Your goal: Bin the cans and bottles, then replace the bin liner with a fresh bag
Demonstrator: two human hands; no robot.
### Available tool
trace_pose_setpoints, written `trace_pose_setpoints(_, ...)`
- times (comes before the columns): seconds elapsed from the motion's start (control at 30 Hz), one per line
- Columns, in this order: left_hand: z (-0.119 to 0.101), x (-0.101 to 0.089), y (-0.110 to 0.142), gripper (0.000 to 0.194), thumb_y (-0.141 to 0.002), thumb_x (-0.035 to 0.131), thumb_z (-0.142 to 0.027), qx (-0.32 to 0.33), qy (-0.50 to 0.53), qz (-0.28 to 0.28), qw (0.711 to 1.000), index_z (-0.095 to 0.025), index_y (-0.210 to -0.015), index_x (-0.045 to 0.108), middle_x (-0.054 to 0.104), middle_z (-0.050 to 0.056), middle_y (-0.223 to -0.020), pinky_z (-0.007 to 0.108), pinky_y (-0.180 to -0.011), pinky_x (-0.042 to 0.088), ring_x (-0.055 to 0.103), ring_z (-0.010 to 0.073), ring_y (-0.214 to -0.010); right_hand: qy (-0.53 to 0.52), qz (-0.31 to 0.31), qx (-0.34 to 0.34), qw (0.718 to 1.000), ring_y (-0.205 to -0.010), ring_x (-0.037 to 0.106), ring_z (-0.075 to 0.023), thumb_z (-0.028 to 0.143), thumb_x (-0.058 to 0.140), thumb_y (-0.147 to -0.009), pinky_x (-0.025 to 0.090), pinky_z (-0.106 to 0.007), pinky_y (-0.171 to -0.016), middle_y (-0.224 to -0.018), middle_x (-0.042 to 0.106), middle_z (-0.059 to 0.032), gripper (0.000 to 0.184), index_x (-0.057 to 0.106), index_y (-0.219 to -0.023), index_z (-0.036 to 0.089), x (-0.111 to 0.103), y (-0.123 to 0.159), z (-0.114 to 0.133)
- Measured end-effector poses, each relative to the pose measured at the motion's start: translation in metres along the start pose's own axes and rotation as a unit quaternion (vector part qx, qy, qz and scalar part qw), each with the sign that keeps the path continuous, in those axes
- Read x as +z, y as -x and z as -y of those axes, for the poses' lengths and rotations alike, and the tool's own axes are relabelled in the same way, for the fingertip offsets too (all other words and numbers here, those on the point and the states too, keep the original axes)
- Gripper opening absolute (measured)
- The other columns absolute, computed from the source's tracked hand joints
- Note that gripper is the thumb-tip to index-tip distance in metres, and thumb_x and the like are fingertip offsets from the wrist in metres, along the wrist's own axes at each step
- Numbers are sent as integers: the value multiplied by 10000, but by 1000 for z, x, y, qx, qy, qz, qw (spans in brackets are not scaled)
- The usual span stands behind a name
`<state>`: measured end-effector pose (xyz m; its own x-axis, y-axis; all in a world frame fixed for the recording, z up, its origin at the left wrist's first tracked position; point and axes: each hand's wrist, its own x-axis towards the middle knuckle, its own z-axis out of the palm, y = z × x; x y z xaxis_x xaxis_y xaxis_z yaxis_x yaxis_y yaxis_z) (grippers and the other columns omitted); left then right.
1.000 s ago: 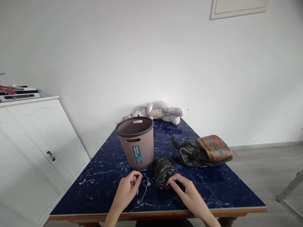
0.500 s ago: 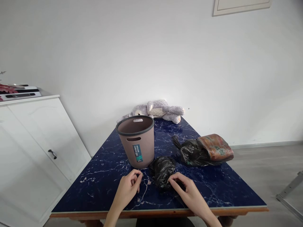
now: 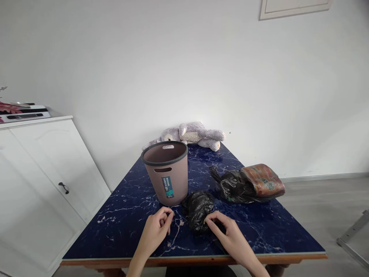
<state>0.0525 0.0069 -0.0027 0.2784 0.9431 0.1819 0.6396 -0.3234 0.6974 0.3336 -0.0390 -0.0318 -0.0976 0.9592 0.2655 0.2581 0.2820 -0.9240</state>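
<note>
My left hand point(image 3: 157, 229) hovers or rests near the front of the table, its fingers curled and thumb pressed to the index finger, with nothing visible in them. Just beyond it stands an upright brownish garbage bin point(image 3: 170, 181) with a dark rim, a slot handle and a teal label. To the bin's right lies a crumpled black plastic bag point(image 3: 198, 209). My right hand point(image 3: 226, 231) is at that bag's right edge, thumb and index finger closed together; whether they pinch the film I cannot tell.
A black bag bundle with an orange-brown printed part point(image 3: 263, 181) lies on the right of the blue marbled table point(image 3: 121, 231). A grey plush toy point(image 3: 191, 134) lies at the far end, against the wall. A white cabinet point(image 3: 43, 184) stands to the left.
</note>
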Motion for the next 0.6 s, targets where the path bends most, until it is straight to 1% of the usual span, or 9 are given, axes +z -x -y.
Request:
trace_pose_setpoints(0.2, 2, 0, 0, 467, -1053, 445, -641, -7, 0, 7, 1000, -246, -1046, 693, 663, -27, -582, 265, -588, 449, 594, 175, -509, -2, 3, 5, 1000, -944, 683, -240, 573, 542, -1059, 479, -311, -829, -966, 754, -39, 376, 731, -988, 256, 0, 0, 0)
trace_pose_setpoints(0.4, 1, 0, 0, 477, -1048, 443, -648, -10, 3, 7, 1000, -241, -1035, 691, 671, -18, -589, 268, -599, 444, 604, 181, -526, 2, 2, -4, 1000, -928, 672, -238, 571, 540, -1060, 478, -313, -840, -945, 744, -41, 383, 728, -981, 247, 2, 0, -4)
trace_pose_setpoints(0.6, 0, 0, 1, 461, -1048, 455, -639, -7, 6, 3, 1000, -244, -1018, 690, 669, -20, -588, 269, -605, 445, 605, 181, -530, 6, 0, -1, 1000, -941, 680, -239, 568, 545, -1060, 488, -309, -844, -961, 754, -39, 374, 738, -985, 257, 2, 0, -4)
